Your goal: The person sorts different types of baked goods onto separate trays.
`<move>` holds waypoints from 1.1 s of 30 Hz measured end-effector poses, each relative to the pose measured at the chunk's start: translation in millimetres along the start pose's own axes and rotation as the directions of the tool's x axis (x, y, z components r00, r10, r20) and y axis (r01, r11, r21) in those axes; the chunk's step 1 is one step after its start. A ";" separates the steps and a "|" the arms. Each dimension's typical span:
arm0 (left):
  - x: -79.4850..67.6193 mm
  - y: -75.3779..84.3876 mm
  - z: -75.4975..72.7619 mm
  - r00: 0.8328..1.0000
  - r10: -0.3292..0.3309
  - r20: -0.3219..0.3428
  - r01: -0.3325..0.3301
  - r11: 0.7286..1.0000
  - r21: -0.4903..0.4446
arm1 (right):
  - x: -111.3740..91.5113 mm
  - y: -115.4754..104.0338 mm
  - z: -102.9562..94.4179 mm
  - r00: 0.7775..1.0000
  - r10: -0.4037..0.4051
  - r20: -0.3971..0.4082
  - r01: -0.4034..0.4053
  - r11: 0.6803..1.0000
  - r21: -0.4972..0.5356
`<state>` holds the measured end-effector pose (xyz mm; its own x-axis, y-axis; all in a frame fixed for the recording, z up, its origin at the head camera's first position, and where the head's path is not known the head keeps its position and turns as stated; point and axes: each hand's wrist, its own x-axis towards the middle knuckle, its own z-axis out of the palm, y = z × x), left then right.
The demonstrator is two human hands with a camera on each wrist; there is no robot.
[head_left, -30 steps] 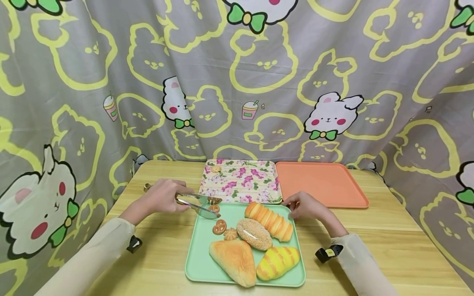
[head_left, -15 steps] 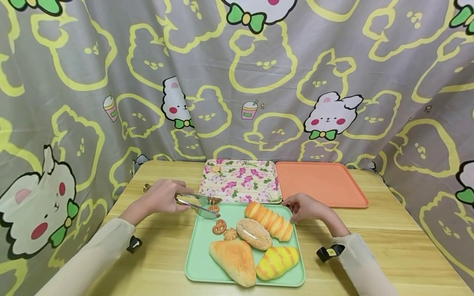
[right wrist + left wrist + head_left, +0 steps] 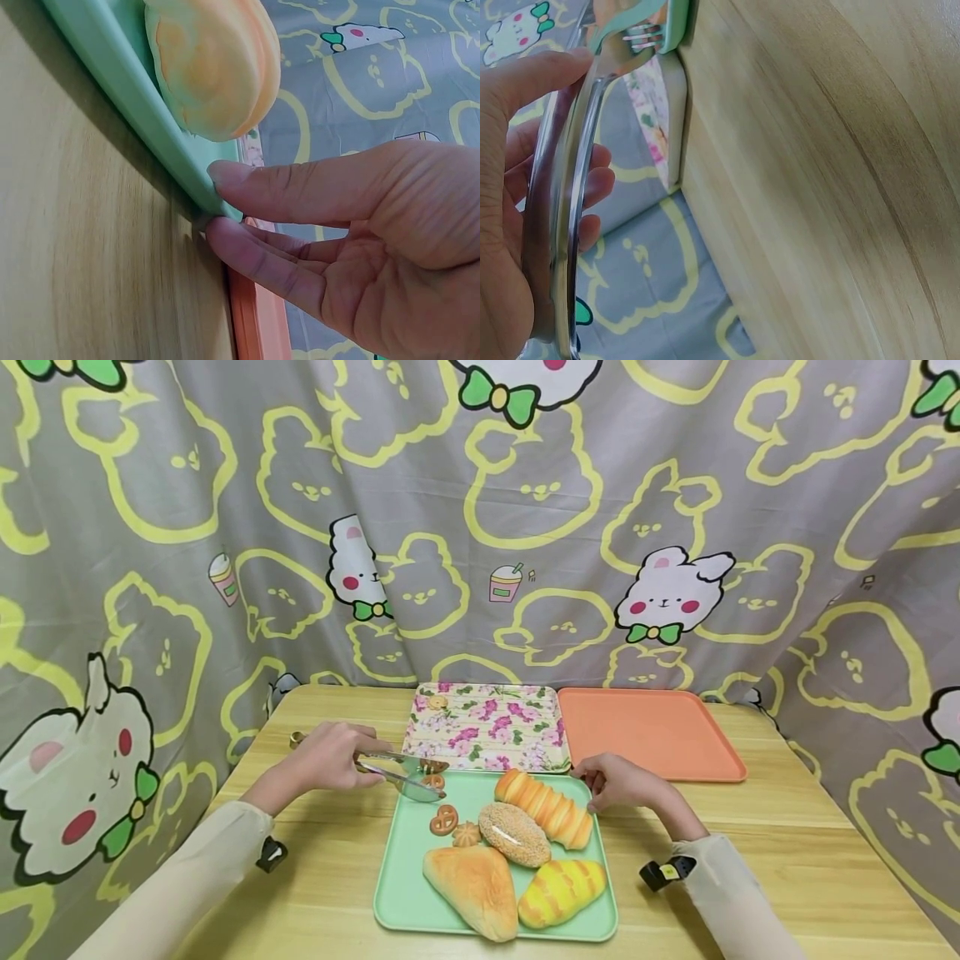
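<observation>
My left hand (image 3: 337, 758) grips metal tongs (image 3: 564, 187) near the green tray's back left corner. Their two arms stand apart, with the ends over the tray. A small pretzel (image 3: 433, 783) lies between these ends, partly covered by them; whether they touch it I cannot tell. Another brown piece under the far arm is mostly hidden. At the back right corner, my right hand (image 3: 618, 779) pinches the rim of the green tray (image 3: 142, 97) between thumb and fingers. Beside it lies a ridged orange-striped bread roll (image 3: 543, 808).
The green tray also bears a pretzel (image 3: 444, 820), a star-shaped cookie (image 3: 467, 834), a crumb-coated bun (image 3: 515, 835), a triangular bread (image 3: 474, 889) and a yellow striped bun (image 3: 562, 893). Behind stand a floral tray (image 3: 487, 727) with one cookie (image 3: 437, 702) and an orange tray (image 3: 648, 731).
The right hand has shifted very slightly at the tray corner. Tongs, trays and baked pieces keep practically the same places.
</observation>
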<state>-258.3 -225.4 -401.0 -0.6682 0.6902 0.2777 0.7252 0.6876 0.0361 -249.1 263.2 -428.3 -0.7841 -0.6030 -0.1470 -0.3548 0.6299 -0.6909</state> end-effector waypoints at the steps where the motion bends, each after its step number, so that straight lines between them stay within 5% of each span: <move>1: -0.1 0.4 -0.7 1.000 0.000 0.002 0.000 1.000 -0.004 | 0.2 0.3 0.1 1.000 -0.002 0.001 0.002 1.000 0.001; 17: -2.2 -1.3 -4.5 1.000 -0.028 -0.013 0.028 1.000 -0.011 | 1.0 1.9 0.6 1.000 0.006 0.004 -0.006 1.000 0.030; 33: 6.1 -3.6 -21.2 0.993 -0.037 -0.108 0.036 0.999 -0.005 | 0.8 2.5 1.1 1.000 0.005 0.007 -0.005 0.999 0.045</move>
<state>-261.4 -228.5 -379.1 -0.6724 0.6360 0.3786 0.7013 0.7111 0.0508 -250.1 263.8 -430.9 -0.7821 -0.6034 -0.1559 -0.3270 0.6103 -0.7215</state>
